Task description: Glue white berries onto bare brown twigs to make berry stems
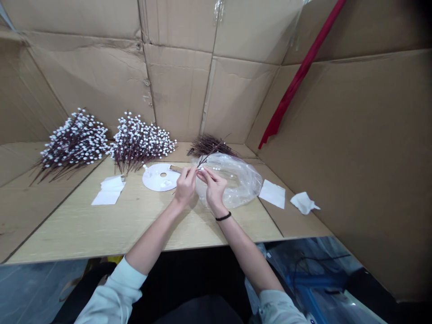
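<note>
Far left, at the back of the wooden table [81, 225]: a bundle of dark twigs tipped with white beads [72, 139] is lying against the cardboard wall [101, 67]. Just beside it, a second beaded bundle [141, 141] is lying the same way. In front of these a small stack of white paper slips [110, 191] is resting flat. Next, a white disc [160, 177] with a hole at its middle is lying on the table, close by my left hand [185, 184]. I am closing the left fingers around a thin dark twig [202, 160], which is sticking up and away from me above the table's middle. I am pinching my right hand [212, 186] on the same twig at its near end, fingertips together, the two hands touching; a black band [223, 217] is sitting on the right wrist. Behind the hands a heap of bare twigs [209, 145] is lying near the back wall. Under and beside my right hand a clear plastic bag [243, 180] is spreading open. Further right, a white paper square [272, 193] and a crumpled tissue [303, 202] are lying apart. A red strip [297, 76] is leaning up the right wall.
</note>
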The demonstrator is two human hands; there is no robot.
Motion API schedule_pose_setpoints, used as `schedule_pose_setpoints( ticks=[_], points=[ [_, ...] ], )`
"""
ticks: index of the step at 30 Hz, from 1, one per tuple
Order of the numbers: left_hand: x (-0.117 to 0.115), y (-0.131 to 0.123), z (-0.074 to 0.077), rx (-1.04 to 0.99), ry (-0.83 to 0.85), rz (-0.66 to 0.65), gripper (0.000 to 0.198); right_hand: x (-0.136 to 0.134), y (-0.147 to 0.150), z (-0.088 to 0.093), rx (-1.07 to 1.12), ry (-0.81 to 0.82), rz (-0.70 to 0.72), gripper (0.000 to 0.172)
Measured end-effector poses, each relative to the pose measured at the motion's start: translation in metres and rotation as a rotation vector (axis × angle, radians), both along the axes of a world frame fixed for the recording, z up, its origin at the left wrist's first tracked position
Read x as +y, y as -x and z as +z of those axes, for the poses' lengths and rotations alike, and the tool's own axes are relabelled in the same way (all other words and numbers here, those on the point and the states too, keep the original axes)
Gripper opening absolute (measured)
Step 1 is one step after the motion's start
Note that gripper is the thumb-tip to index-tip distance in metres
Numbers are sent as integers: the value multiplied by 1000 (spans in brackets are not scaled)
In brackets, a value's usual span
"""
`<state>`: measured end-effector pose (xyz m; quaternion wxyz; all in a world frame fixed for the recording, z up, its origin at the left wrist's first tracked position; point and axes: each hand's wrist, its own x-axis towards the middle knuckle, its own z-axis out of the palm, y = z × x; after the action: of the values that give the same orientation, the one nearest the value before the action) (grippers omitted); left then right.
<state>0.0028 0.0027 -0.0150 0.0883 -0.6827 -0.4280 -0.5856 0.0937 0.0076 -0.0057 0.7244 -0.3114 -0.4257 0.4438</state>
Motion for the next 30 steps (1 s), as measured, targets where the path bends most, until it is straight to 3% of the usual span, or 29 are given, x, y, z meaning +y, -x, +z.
schedule_pose_setpoints(
  ticks=[14, 30],
  points=[
    [2, 0, -3, 21, -57, 25, 21, 1, 2, 1, 71, 23, 10, 25],
    [4, 1, -3, 7, -48, 14, 23, 1, 1, 2, 3, -15, 24, 27]
  ],
)
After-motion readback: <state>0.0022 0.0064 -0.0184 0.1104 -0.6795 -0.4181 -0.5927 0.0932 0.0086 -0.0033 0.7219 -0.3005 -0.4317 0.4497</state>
